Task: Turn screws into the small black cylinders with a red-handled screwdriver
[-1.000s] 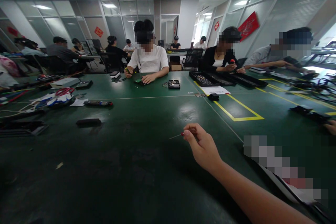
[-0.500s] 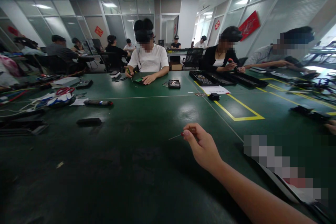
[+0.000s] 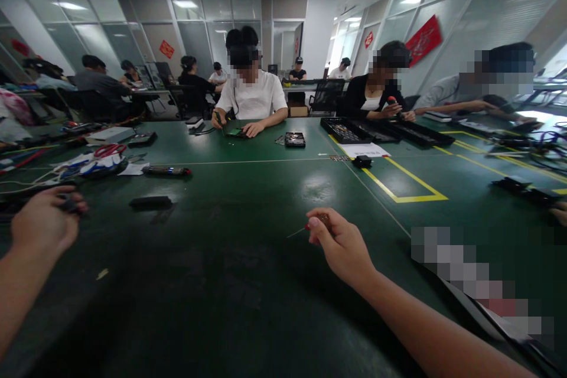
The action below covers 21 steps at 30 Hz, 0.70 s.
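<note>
Above the green table, my right hand pinches a small screwdriver by its handle. Its thin shaft points left, with a red part showing beside the thumb. My left hand is raised at the left edge, closed around a small dark object whose kind is too blurred to tell. Just right of that hand lies a black bar-shaped piece on the table. A dark frame-like part shows partly behind my left hand.
Farther left are red-handled scissors, tangled cables and a dark pen-shaped tool. A person across the table works on a green board. Black trays stand at the back right. A small black block sits by yellow tape.
My left hand has come into view from the left with a small dark object in its fingers. My right hand stays almost in place, holding the screwdriver.
</note>
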Each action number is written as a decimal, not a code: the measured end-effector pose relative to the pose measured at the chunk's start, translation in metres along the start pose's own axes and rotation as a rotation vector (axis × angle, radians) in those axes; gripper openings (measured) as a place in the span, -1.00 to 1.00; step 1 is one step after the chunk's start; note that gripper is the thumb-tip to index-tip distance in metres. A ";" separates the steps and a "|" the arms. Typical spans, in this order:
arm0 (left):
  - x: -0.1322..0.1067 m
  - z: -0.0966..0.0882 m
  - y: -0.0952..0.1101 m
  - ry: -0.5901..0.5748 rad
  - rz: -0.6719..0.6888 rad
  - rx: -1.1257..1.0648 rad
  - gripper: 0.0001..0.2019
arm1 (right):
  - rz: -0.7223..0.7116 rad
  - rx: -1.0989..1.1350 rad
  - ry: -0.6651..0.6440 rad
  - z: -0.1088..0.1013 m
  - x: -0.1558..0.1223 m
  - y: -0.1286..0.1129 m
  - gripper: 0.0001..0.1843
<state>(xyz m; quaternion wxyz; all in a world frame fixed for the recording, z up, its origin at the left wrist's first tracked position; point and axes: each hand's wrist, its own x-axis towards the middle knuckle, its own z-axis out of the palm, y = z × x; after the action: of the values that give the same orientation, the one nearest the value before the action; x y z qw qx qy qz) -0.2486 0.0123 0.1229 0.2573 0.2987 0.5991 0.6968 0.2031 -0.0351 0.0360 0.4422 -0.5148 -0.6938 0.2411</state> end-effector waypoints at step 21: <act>-0.185 0.170 -0.093 -0.995 -0.049 -0.039 -0.58 | 0.062 0.104 0.267 -0.001 0.001 -0.002 -0.67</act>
<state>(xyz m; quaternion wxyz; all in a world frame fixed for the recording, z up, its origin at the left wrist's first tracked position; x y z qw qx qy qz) 0.0024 0.0095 0.0284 0.5340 0.5760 0.3973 0.4746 0.2028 -0.0349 0.0383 0.5489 -0.5396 -0.5993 0.2197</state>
